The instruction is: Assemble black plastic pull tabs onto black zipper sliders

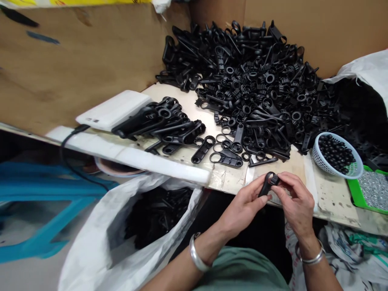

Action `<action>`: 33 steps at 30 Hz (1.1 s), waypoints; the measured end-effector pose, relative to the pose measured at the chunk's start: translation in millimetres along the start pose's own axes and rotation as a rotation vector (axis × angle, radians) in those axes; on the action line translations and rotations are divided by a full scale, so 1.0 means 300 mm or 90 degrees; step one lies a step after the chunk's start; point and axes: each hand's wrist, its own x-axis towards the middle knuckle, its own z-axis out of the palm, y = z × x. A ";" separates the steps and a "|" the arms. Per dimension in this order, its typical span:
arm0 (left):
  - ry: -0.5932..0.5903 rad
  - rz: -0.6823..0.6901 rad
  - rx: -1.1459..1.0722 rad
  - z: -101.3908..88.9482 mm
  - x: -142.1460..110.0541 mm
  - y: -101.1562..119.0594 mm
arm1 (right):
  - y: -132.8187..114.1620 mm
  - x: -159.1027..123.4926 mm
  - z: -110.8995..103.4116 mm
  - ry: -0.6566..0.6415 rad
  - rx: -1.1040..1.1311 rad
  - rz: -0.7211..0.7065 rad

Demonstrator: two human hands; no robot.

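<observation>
My left hand (247, 202) is closed around a black plastic arm with a ring-shaped end (266, 185), held just over the table's front edge. Between the fingertips of my right hand (295, 198) is a small ribbed black ring (274, 180), which meets the ring end of the arm. How far the two parts fit into each other I cannot tell. Beyond my hands lie loose flat black arms with ring ends (227, 158) and a large heap of similar black plastic parts (257, 89).
A blue basket (318, 155) of black balls and a green tray (355, 192) of small metal pieces stand at right. At left are a white box (115, 109) with a cable and a stack of black parts (163, 121). Below, a white sack (91, 238) holds black parts beside a blue stool (39, 186).
</observation>
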 end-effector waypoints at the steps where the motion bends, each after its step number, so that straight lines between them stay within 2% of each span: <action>1: 0.001 -0.008 -0.018 0.003 0.000 0.002 | 0.003 -0.001 0.001 0.009 0.009 0.001; 3: 0.004 -0.018 -0.030 0.005 0.000 0.004 | 0.007 -0.002 0.003 0.015 0.018 0.001; 6: -0.001 -0.003 0.035 0.000 -0.001 0.000 | 0.014 -0.006 0.004 0.000 0.020 -0.001; 11: -0.026 0.057 0.249 -0.010 -0.013 0.005 | 0.018 -0.010 -0.005 -0.019 0.005 -0.039; 16: -0.039 0.109 0.477 -0.012 -0.029 0.013 | -0.019 -0.005 -0.011 -0.034 -0.060 -0.057; 21: -0.046 0.134 0.486 -0.009 -0.029 0.036 | -0.064 -0.003 -0.021 -0.026 -0.059 -0.053; 24: 0.011 0.119 0.487 -0.006 -0.029 0.058 | -0.069 -0.005 -0.042 -0.073 0.032 -0.013; 27: 0.079 0.101 0.493 -0.006 -0.037 0.067 | -0.054 -0.007 -0.063 -0.117 0.153 0.092; 30: 0.069 0.112 0.481 -0.002 -0.052 0.065 | -0.038 -0.009 -0.071 -0.162 0.249 0.189; 33: 0.053 0.118 0.464 0.008 -0.064 0.056 | -0.048 -0.011 -0.057 -0.223 0.224 0.202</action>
